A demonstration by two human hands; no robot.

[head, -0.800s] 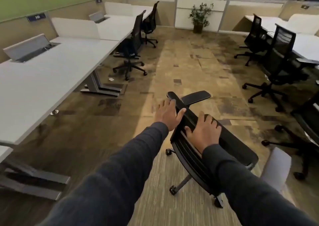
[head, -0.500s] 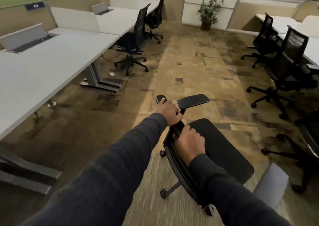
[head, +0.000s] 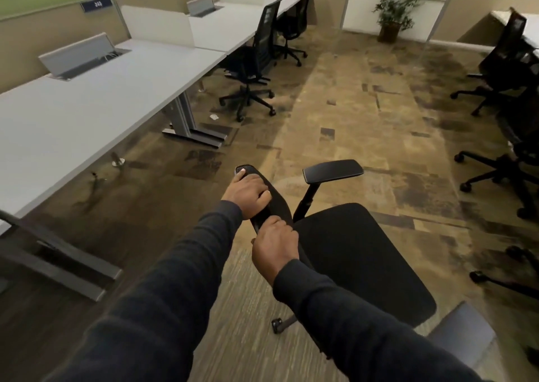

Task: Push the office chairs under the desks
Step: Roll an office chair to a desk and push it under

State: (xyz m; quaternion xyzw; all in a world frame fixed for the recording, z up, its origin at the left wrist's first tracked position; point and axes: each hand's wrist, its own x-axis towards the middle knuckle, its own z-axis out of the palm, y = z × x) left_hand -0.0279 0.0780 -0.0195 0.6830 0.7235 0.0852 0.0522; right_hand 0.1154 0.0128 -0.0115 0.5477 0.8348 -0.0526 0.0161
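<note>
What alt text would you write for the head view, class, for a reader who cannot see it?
Both hands, left hand and right hand, grip the top of a black office chair's backrest on a carpeted aisle. A long white desk stands to the left, with more black chairs beside it.

Both arms reach forward in dark sleeves; the left hand [head: 248, 190] lies farther out, fingers curled closed in a grip; the right hand [head: 275, 249] sits just behind it, fist clenched, knuckles up.
</note>
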